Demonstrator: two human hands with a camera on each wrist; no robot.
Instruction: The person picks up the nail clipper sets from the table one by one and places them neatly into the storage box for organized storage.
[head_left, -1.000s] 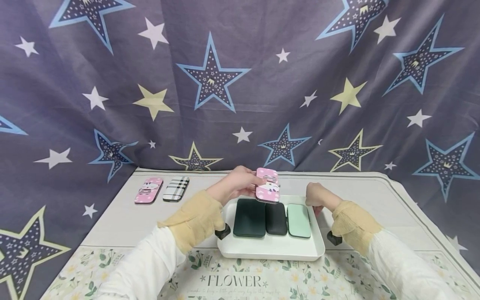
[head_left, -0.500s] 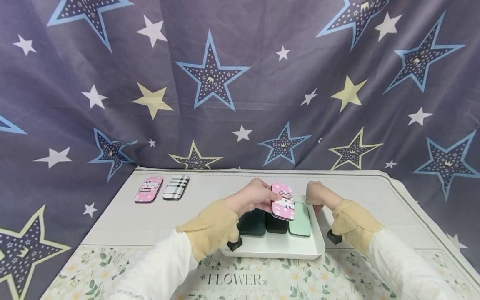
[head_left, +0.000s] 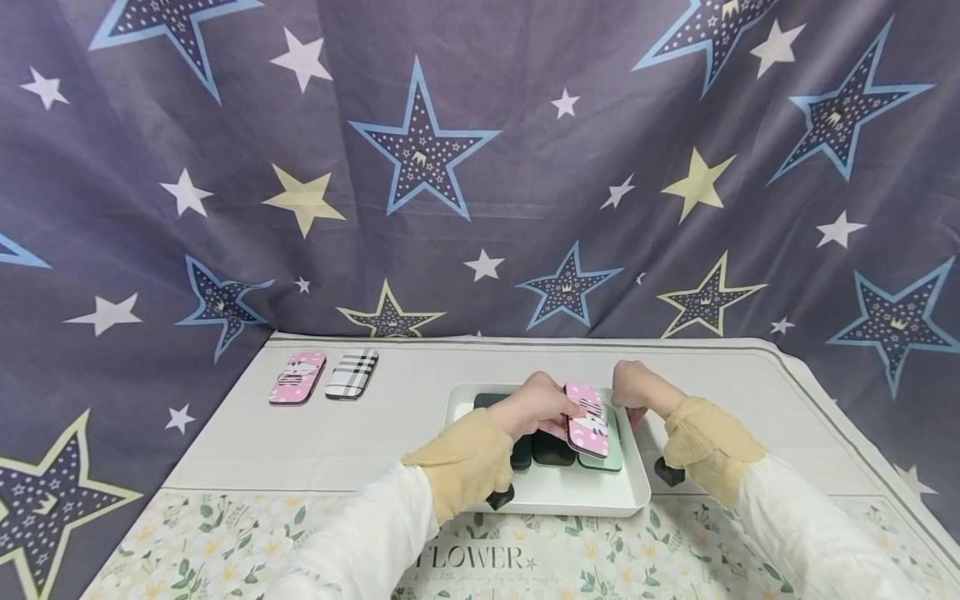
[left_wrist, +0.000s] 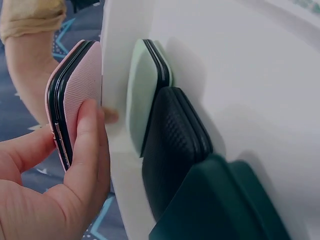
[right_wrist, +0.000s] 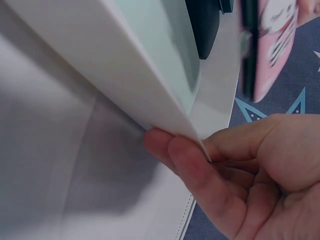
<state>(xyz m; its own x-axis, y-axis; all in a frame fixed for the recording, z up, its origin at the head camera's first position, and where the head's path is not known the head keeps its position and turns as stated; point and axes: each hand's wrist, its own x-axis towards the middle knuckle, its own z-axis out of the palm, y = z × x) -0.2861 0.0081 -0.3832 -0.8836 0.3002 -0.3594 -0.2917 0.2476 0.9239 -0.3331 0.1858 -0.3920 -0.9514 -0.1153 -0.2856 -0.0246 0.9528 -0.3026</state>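
Observation:
My left hand (head_left: 538,406) pinches a pink cartoon-print case (head_left: 587,419) by its long edge, thumb on one face and fingers on the other. The left wrist view shows the case's black rim, small hinge and pink ribbed face (left_wrist: 82,75). It hovers above a mint green case (head_left: 613,442) in the white tray (head_left: 570,500). Beside the mint one lie a black textured case (left_wrist: 172,140) and a dark green case (left_wrist: 215,205), partly hidden by my left hand in the head view. My right hand (head_left: 637,390) grips the tray's right wall, fingers outside, thumb inside.
On the far left of the table lie another pink cartoon-print case (head_left: 297,379) and a black-and-white plaid case (head_left: 352,374). A floral mat (head_left: 217,533) with printed lettering covers the front. A star-patterned curtain (head_left: 480,167) hangs along the back edge.
My left hand has carried the pink case rightward and down, from above the dark green and black cases to over the mint green one. My right hand keeps its hold on the tray.

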